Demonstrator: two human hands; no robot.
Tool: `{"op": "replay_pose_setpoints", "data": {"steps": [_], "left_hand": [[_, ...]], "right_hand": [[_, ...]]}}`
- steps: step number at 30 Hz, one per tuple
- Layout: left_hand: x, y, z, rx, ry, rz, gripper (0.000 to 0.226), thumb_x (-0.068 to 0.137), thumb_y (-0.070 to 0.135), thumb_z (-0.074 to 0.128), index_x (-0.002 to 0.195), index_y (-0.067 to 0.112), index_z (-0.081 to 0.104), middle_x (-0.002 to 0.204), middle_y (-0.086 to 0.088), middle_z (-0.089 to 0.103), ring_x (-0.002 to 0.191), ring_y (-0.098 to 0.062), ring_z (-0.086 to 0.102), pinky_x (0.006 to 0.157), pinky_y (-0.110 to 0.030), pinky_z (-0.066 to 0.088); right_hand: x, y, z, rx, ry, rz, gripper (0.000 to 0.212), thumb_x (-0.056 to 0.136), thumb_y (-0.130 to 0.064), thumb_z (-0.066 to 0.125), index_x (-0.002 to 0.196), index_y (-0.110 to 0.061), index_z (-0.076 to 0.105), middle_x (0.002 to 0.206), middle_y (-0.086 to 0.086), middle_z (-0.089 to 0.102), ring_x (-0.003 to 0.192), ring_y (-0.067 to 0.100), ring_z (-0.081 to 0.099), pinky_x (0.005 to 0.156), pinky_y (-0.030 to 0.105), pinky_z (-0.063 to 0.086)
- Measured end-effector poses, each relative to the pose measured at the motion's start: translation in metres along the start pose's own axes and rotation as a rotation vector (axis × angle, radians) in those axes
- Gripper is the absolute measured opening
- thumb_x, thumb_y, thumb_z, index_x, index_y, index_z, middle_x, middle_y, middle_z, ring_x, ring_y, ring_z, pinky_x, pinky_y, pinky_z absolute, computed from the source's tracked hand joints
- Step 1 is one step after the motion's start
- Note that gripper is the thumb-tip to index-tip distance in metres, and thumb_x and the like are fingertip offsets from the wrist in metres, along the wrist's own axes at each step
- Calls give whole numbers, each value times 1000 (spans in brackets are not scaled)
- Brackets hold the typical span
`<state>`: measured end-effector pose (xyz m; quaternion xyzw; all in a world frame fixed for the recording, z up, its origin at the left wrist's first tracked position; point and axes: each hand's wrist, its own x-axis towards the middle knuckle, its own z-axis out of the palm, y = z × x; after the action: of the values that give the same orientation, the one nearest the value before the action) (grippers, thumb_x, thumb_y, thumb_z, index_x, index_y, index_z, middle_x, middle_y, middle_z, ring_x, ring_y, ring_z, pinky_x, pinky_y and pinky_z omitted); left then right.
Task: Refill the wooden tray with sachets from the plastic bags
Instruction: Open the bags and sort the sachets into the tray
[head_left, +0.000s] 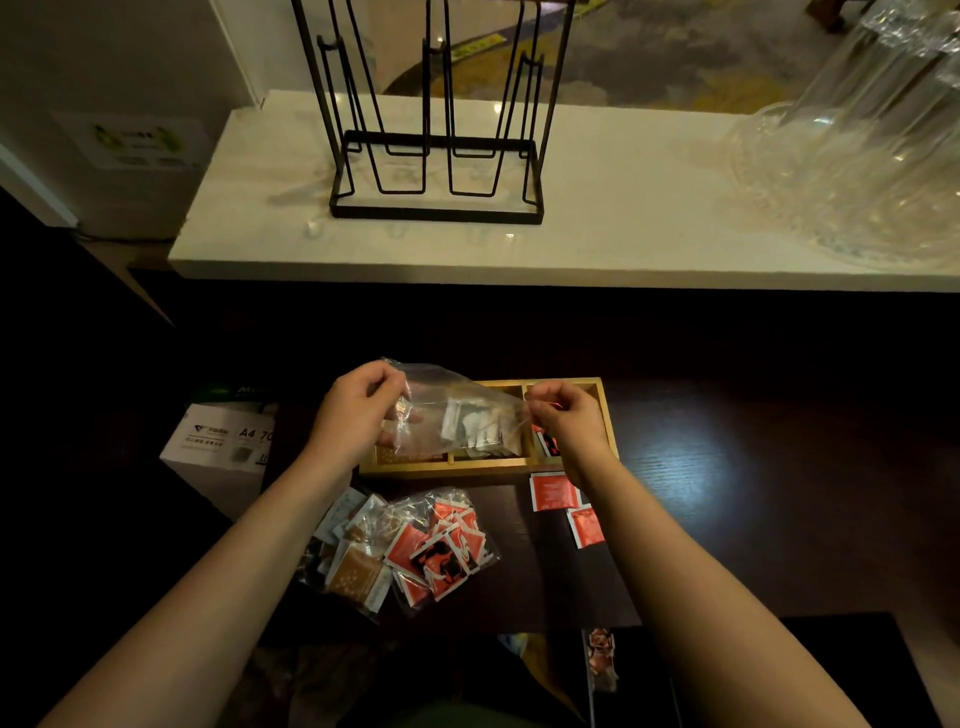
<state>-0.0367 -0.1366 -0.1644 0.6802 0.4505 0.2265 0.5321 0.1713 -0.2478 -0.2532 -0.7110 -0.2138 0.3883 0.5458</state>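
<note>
Dark tabletop (727, 467) below a pale stone shelf (623, 197); wooden tray (605, 415) is my landmark. My left hand (358, 410) and right hand (566, 421) each pinch an edge of a clear bag (457, 415) of white sachets (467, 426), held just above the tray. Bags of red sachets (441, 551) lie near the tray's front. Judgement: part the mouth wide, tip over one compartment.

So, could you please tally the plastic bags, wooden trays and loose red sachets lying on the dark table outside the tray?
Plastic bags: 3, namely the clear bag held over the tray, the bag of red sachets and the bag of brown and white sachets.
Wooden tray: 1
Loose red sachets: 2
Total: 6
</note>
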Motion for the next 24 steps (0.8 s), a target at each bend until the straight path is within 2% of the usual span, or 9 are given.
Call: {"op": "replay_pose_setpoints", "data": {"steps": [4,6,8,12,13,15,17,22,24], "left_hand": [[-1,5,-1,6,-4,9,23,97,15,45,78,7,55,68,1,49,55,5,60,42,-12,45],[-2,7,-3,-3,-5,13,24,97,16,45,76,9,54,76,-10,57,63,2,64,48,-23,53],[-1,10,-2,-36,-27,4,24,97,17,46,75,11,54,95,-22,65,77,-16,71,56,-39,57],[2,18,-3,-101,13,-31,23,97,17,47,78,6,54,103,-31,63,83,-40,68,48,-32,56],[3,21,-4,-120,14,-31,23,96,18,48,79,5,55,102,-28,64,82,-41,68,46,-29,55],[3,25,-5,-133,-2,-30,22,96,19,48,80,7,56,101,-15,69,78,-29,71,45,-26,53],[4,26,-5,-111,-15,-34,21,96,20,49,82,7,56,106,-9,70,76,-21,72,49,-28,56],[6,26,-5,-104,8,-41,21,95,19,51,77,9,53,109,-30,63,86,-40,68,50,-29,56],[6,26,-5,-98,12,-46,19,94,18,52,79,6,53,105,-22,68,81,-31,72,49,-28,56]], "right_hand": [[-2,0,0,65,51,-3,18,89,0,56,88,-17,63,90,2,65,84,14,64,70,23,54],[-3,0,0,91,53,-11,20,88,2,57,86,-17,64,88,3,66,84,14,64,71,25,54],[-4,-1,2,100,50,-10,21,88,3,57,84,-16,64,86,1,65,82,13,64,72,26,54],[-3,-5,4,213,83,3,19,87,5,55,87,-11,64,81,4,68,74,8,66,65,22,53],[-3,-7,4,234,87,1,18,87,5,55,88,-10,64,80,4,68,74,8,66,65,21,53],[-3,-7,4,238,82,5,16,87,5,55,91,-8,64,81,4,68,76,10,67,68,21,54],[-5,-6,6,254,67,29,16,87,5,56,90,-9,64,84,5,67,80,14,65,70,24,53],[-8,-7,8,315,64,62,18,87,5,56,87,-11,63,86,5,65,84,18,62,70,25,51],[-8,-7,8,304,62,60,17,87,4,56,89,-11,62,88,4,65,85,18,62,73,27,52]]}}
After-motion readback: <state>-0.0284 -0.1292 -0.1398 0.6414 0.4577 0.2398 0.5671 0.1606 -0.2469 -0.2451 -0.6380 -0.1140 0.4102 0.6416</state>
